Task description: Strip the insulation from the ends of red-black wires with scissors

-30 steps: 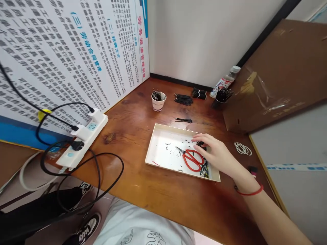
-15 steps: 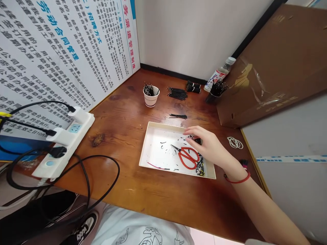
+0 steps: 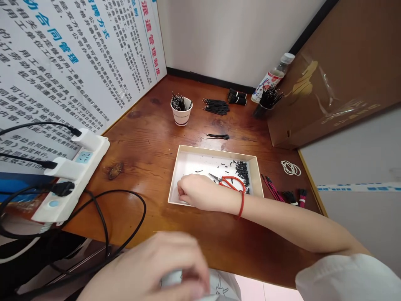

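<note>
My right hand point(image 3: 200, 191), a red cord on its wrist, reaches over the front left part of a shallow white box point(image 3: 259, 177). Its fingers are curled together; whatever they hold is hidden. Beside it in the box lie red-handled scissors point(image 3: 232, 182), and small black scraps point(image 3: 242, 171) are heaped at the box's right end. Blurred by motion, my left hand point(image 3: 169, 265) is low in the view above my lap, its fingers bent. Nothing can be made out between them.
Behind the box stand a paper cup point(image 3: 181, 116) of black wires, black wire bundles point(image 3: 216, 106), a dark cup point(image 3: 263, 110) and a bottle point(image 3: 272, 79). A power strip point(image 3: 75, 175) with looping cables is at left. Pink wires point(image 3: 272, 188) and white bands point(image 3: 290, 168) lie at right.
My right hand has moved left and toward me across the box, and its fingers have closed. My left hand has come into view at the bottom. The pink strand in the box is no longer visible.
</note>
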Demonstrator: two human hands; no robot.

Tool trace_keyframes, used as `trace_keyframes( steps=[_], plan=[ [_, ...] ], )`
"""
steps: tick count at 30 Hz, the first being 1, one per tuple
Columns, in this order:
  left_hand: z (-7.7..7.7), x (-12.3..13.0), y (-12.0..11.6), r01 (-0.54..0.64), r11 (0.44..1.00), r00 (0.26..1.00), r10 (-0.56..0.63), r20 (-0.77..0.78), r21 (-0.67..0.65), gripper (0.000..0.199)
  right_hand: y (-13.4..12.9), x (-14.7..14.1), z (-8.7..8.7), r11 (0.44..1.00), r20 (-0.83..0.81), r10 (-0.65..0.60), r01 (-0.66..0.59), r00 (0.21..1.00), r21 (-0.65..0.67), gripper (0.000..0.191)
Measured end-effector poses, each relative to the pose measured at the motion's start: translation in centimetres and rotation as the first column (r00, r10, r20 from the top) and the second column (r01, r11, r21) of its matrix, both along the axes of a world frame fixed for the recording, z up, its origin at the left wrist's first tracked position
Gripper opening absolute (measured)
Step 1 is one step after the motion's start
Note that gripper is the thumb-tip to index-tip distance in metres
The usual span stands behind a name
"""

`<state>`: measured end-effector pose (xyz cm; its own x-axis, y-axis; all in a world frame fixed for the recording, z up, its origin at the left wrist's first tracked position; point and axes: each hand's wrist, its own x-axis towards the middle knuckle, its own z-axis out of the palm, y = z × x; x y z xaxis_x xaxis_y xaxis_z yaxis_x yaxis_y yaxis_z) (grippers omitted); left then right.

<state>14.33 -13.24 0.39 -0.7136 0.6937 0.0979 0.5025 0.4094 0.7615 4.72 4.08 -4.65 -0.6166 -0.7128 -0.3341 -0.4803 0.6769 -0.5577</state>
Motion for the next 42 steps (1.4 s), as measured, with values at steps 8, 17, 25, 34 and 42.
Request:
trace_keyframes(
  steps=[8,17,25,34,42],
  plan=[
    [-1.6,-9.2,6.0,-0.407,0.899,0.766,0.237,0.598,0.165,0.034,5.5,0.7,2.6,0.791,-0.164,-0.531,0.416,0.831,-0.449,0.008],
    [-2.6,-10.7,9.0,-0.767,0.588,0.346,0.043,0.937,0.257,0.023,7.9,5.4,-0.1,0.908,-0.833,-0.374,-0.021,0.408,-0.418,0.013],
    [-3.0,-9.8,9.9,-0.784,0.554,0.383,0.08,0.92,0.278,0.012,8.0,5.1,-0.7,0.856,-0.711,-0.489,0.121,0.504,-0.503,0.009],
    [-4.3,-9.8,7.0,-0.419,0.883,0.83,0.467,0.305,-0.212,0.016,10.6,4.6,-2.3,0.854,-0.436,-0.437,0.515,0.786,0.073,0.012],
    [-5.3,-9.7,7.6,-0.402,0.792,0.876,0.478,0.057,-0.46,0.02,10.3,3.9,0.0,0.697,-0.024,-0.716,0.713,0.698,-0.071,0.004]
  ],
)
